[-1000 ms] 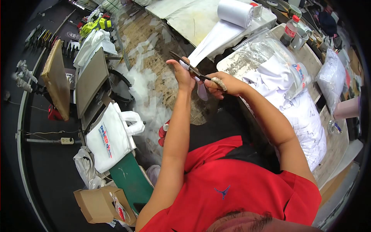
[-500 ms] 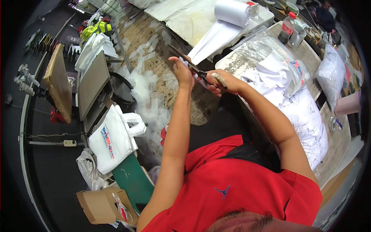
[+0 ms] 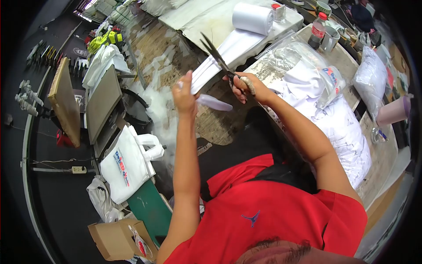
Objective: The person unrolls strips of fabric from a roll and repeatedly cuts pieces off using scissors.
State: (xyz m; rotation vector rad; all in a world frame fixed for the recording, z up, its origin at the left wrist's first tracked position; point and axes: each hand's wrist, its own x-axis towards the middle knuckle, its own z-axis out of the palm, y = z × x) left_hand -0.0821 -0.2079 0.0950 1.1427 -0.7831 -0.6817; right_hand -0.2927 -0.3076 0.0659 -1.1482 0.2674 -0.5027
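My left hand (image 3: 184,94) is closed on the end of a white fabric strip (image 3: 215,66), a short tail of it sticking out to the right below the fist. The strip runs up to a white roll (image 3: 252,19) lying on the covered table (image 3: 193,16). In my right hand (image 3: 246,88) is a pair of dark scissors (image 3: 218,57), its blades slightly apart and pointing up and left, beside the strip. A pale wrap goes round a finger of that hand.
To the right lie a heap of white cloth (image 3: 340,132), a clear plastic bag (image 3: 285,48), a red-capped bottle (image 3: 317,31) and a mug (image 3: 329,38). White tote bags (image 3: 125,165), a green board (image 3: 151,209) and an open cardboard box (image 3: 116,240) are at the lower left.
My left hand has moved left and down, drawing the strip taut and away from the scissors. The scissors have come off the fabric, and their blades now point more upward.
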